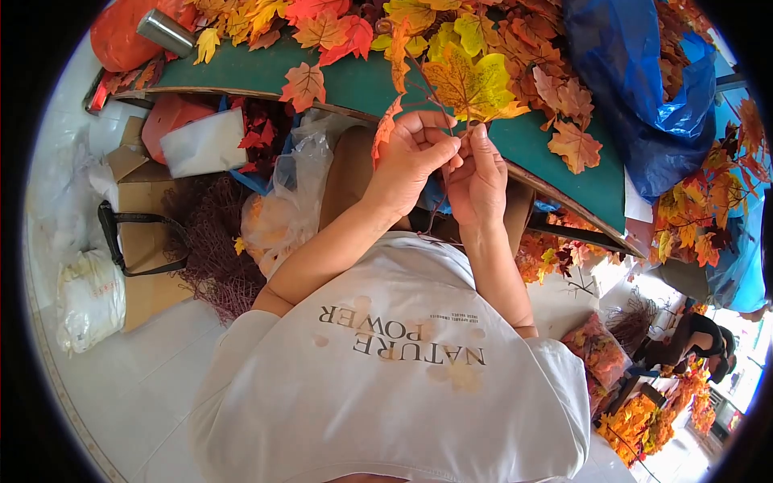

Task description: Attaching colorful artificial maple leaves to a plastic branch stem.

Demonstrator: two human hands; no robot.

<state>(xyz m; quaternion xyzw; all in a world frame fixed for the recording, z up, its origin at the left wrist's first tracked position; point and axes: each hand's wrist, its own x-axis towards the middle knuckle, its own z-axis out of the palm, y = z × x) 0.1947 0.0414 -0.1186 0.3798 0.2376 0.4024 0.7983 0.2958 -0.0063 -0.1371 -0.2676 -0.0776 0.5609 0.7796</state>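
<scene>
Both my hands meet in front of my chest at the edge of a green table [362,84]. My left hand [412,153] pinches a thin brown twig with an orange leaf [386,129] hanging by its thumb side. My right hand [477,173] grips the stem just below a yellow-green artificial maple leaf [471,84], which stands up above the fingers. The two hands touch at the fingertips. A dark stem trails down between my wrists.
Heaps of orange, red and yellow fake leaves [322,28] cover the table, with a blue plastic bag [636,88] at right. Cardboard boxes [149,233], a clear bag [286,205], brown twig bundles [217,258] and a white sack [88,298] sit on the floor at left. Another person [692,338] crouches at far right.
</scene>
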